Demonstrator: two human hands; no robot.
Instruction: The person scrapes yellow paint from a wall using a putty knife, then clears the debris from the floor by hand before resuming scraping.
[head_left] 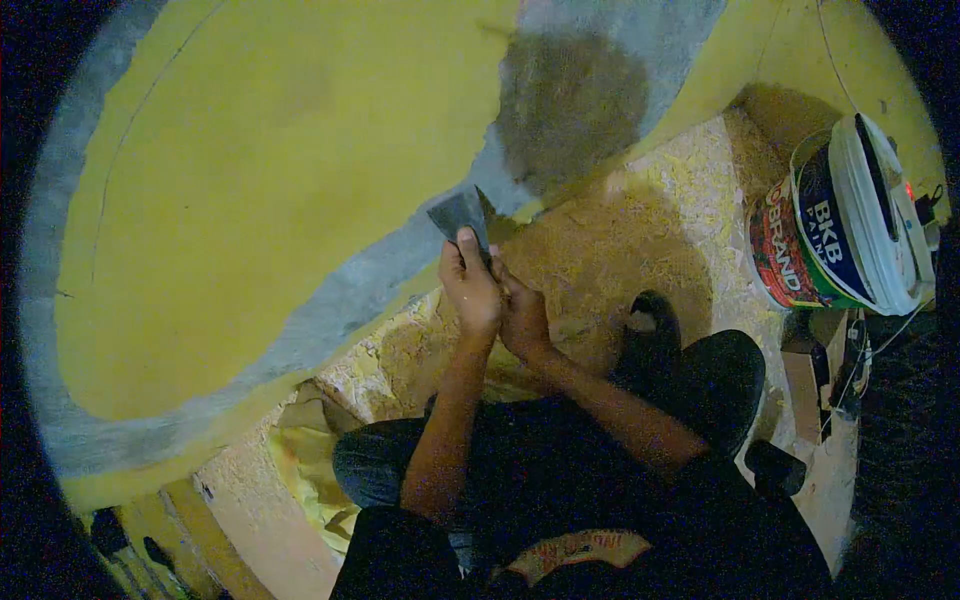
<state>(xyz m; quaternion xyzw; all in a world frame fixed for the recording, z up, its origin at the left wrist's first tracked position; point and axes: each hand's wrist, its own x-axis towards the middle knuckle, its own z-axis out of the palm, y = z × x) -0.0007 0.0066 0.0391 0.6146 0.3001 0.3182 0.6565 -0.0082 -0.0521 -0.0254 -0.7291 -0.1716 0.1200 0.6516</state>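
Observation:
My left hand (472, 292) is closed around a putty knife (457, 213), its thumb pressed on the wide grey blade. Right beside it, my right hand (524, 318) is closed too. A darker, pointed scraper blade (484, 208) stands against the first one and seems to run down into my right hand; its handle is hidden by the fingers. Both hands meet in front of the wall (270, 180), which shows yellow paint with bare grey patches (385, 258) where the paint is off.
A BKB paint bucket (825, 225) stands on the right, with a cable near it. Yellow paint flakes lie over the floor board (690, 185). My bent legs (385, 460) are below, with crumpled yellow sheeting (300, 460) at their left. Brush-like tools (125, 540) lie at lower left.

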